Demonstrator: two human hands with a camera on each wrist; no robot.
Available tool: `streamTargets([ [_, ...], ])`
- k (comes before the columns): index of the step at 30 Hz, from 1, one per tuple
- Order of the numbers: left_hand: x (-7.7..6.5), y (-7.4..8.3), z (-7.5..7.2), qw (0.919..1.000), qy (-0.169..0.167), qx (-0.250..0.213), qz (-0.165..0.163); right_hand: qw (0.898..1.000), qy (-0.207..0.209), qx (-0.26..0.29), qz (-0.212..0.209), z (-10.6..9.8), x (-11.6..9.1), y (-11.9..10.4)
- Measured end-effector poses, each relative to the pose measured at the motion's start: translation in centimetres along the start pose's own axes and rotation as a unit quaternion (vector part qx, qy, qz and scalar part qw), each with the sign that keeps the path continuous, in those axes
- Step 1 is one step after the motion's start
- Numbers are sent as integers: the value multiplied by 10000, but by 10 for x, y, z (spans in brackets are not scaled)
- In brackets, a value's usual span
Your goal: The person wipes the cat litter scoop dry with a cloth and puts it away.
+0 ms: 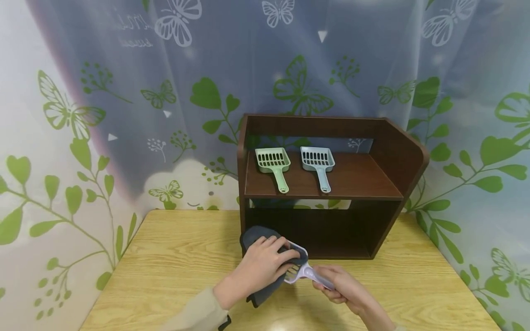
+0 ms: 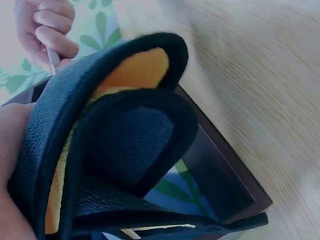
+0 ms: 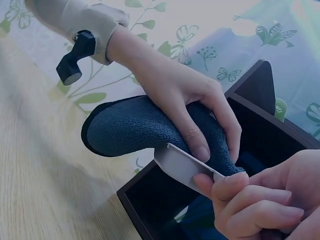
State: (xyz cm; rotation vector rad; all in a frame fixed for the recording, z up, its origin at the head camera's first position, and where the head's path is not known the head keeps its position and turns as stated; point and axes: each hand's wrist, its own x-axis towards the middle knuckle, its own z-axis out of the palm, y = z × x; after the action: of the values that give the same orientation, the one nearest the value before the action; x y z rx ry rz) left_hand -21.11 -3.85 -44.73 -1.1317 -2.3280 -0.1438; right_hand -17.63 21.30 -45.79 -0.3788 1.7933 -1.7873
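Note:
My right hand (image 1: 341,287) grips the handle of a pale purple litter scoop (image 1: 308,272), its slotted head pointing left. With my left hand (image 1: 265,259) I hold a dark grey cloth (image 1: 265,292) against that head, fingers bent over the scoop's far rim. In the left wrist view the folded cloth (image 2: 125,145) shows black edging and an orange underside. From the right wrist, the left thumb presses the cloth (image 3: 135,125) close to the scoop's side wall (image 3: 180,165). Much of the slotted head is hidden under cloth and fingers.
Behind the hands stands a dark brown two-level shelf (image 1: 323,250) on the wooden table (image 1: 186,257). On its upper board lie a green litter scoop (image 1: 279,172) and a light blue one (image 1: 320,170), handles toward me. A patterned curtain (image 1: 165,128) hangs behind.

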Motion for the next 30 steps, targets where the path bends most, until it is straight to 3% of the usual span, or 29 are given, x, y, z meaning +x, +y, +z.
streamTargets([
  [6, -1, 4, 3, 9965, 455, 695, -111, 9995, 255, -182, -64, 5, -2, 1],
  [9, 1, 5, 5, 9942, 810, 698, -76, 9991, 311, -276, -86, 8, -1, 0],
  [12, 3, 6, 8, 9939, 933, 586, 25, 9982, 407, -432, -48, 11, 0, -2],
  [17, 3, 9, 10, 9946, 597, 833, 178, 9958, 647, -653, -32, 15, -1, -3],
  [22, 3, 3, 6, 9918, 160, 1263, 131, 9955, 698, -627, -130, 17, -2, -2],
  [26, 0, -7, 3, 9912, 127, 1318, 34, 9960, 669, -565, -148, 15, -4, -2],
  [30, -3, -17, -2, 9911, 303, 1295, -67, 9962, 648, -569, -111, 11, -7, -2],
])
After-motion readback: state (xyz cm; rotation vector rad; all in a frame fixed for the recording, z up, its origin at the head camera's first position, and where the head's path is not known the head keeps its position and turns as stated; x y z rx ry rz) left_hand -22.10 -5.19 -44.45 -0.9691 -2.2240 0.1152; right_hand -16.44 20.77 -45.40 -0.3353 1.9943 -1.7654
